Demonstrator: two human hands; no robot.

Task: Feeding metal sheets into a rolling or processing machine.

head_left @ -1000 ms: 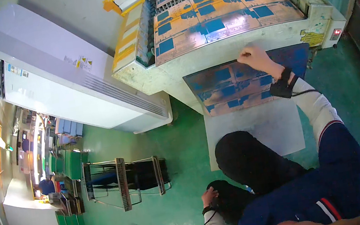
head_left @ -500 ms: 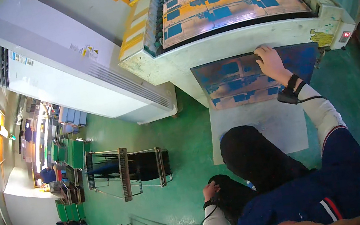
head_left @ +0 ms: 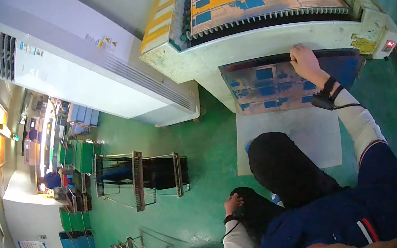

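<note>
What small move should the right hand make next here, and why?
Probably gripping the leaning copper-and-blue panel securely by its top edge: the right hand is at that edge, the panel appears propped against the roller conveyor, and the left hand rests on a knee, so only one hand could steady it.

Factory workshop, roller conveyor machine (head_left: 293, 37), patterned copper-coloured panels (head_left: 280, 83), metal racks (head_left: 138, 181), green floor (head_left: 206, 141)
</note>
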